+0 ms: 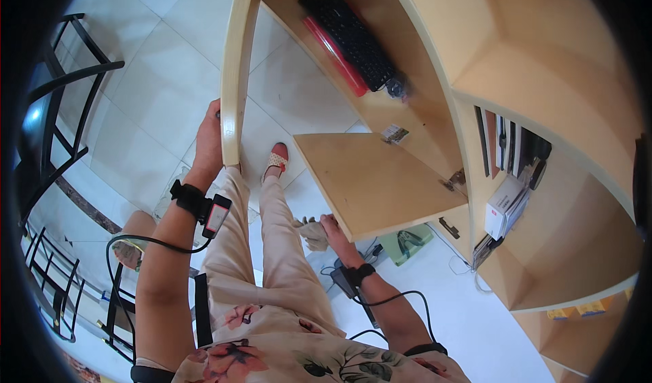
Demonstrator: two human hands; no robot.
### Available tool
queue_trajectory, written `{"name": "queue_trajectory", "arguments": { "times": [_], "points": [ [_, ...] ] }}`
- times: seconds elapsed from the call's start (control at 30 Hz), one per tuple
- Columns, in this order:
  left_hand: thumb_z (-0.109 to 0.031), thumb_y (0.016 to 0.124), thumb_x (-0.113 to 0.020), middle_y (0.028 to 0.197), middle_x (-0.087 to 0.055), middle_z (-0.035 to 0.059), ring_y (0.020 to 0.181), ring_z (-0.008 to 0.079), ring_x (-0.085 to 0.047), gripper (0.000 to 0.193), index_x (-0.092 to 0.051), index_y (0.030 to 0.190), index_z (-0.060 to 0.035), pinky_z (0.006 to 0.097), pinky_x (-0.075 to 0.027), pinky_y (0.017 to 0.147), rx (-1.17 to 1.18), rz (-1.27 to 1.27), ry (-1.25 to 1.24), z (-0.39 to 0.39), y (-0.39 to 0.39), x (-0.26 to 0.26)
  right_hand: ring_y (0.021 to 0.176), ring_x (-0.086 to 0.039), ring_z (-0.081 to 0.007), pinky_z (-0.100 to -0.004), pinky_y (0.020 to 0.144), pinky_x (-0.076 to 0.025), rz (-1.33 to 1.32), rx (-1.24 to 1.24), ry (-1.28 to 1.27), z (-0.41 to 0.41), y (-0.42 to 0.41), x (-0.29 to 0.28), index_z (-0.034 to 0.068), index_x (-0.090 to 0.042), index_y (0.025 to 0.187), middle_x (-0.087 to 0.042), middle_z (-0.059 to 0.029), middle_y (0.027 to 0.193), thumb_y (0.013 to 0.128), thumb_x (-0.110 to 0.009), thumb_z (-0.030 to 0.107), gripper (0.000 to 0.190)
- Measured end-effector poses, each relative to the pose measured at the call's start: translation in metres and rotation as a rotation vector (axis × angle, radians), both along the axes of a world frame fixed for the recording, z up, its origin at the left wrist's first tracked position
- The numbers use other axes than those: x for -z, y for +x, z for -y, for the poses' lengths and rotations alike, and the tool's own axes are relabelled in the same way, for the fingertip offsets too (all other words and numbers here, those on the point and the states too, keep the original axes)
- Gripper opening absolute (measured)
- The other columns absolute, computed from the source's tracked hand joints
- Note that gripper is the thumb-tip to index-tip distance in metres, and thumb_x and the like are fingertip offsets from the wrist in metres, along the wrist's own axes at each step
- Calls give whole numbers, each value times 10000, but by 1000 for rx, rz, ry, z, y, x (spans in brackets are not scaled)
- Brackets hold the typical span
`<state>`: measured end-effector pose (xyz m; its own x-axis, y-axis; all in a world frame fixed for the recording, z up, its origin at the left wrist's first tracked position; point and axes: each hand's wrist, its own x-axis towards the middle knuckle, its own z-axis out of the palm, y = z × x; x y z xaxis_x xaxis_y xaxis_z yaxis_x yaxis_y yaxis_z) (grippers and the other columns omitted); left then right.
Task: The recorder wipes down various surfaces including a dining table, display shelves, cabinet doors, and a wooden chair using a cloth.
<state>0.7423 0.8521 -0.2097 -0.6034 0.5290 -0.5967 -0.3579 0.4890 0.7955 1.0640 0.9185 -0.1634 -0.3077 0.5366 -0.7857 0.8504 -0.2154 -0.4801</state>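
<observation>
My left hand [208,141] is at the outer face of the left wooden cabinet door [233,82], which stands swung out and is seen edge-on. Its fingertips meet a dark handle there, partly hidden by the door. By the lower corner of the right cabinet door [377,179], also swung out, my right hand [336,235] holds a crumpled grey cloth [311,234], perhaps a glove. That hand's fingers are partly hidden. Inside the cabinet [423,113] lie a black keyboard [349,39], a red item [338,59] and a small clear plastic bundle [395,88].
Books [501,141] and a white box [504,207] sit in the shelf on the right. Below the right door are a green bag [406,243] and cables [371,253] on the floor. Black metal chair frames [76,85] stand at the left.
</observation>
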Motion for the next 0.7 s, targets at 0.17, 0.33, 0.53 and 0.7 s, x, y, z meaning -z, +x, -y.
{"name": "queue_trajectory", "arguments": {
  "times": [0.17, 0.33, 0.53, 0.7],
  "points": [
    [13, 705, -526, 982, -542, 101, 747, 212, -552, 441, -395, 1113, -88, 305, -445, 687, 184, -319, -30, -27, 21, -10, 675, -484, -106, -237, 653, -384, -11, 104, -103, -21, -36, -4, -12, -536, 762, -538, -38, 693, 823, -504, 255, 276],
    [17, 696, -516, 1025, -528, 101, 774, 225, -546, 487, -377, 1150, -93, 313, -447, 707, 298, -210, -4, -44, 26, -17, 673, -454, -87, -242, 635, -374, -4, 149, -143, -14, -19, 4, -7, -526, 764, -506, -25, 673, 832, -498, 257, 274],
    [15, 692, -514, 997, -548, 82, 752, 221, -545, 481, -409, 1145, -105, 291, -447, 695, 310, -220, 20, -15, 4, -13, 645, -488, -172, -318, 584, -399, -186, -417, 210, 24, 81, -22, 25, -533, 753, -527, -59, 658, 825, -514, 223, 211],
    [-130, 693, -633, 848, -559, 99, 747, 211, -543, 449, -439, 1094, -79, 299, -438, 691, 376, -282, 16, 19, -24, -19, 725, -551, -314, -390, 658, -433, 241, -1009, -392, -11, 100, -117, 34, -567, 741, -572, -161, 746, 766, -513, 210, 185]
  ]
}}
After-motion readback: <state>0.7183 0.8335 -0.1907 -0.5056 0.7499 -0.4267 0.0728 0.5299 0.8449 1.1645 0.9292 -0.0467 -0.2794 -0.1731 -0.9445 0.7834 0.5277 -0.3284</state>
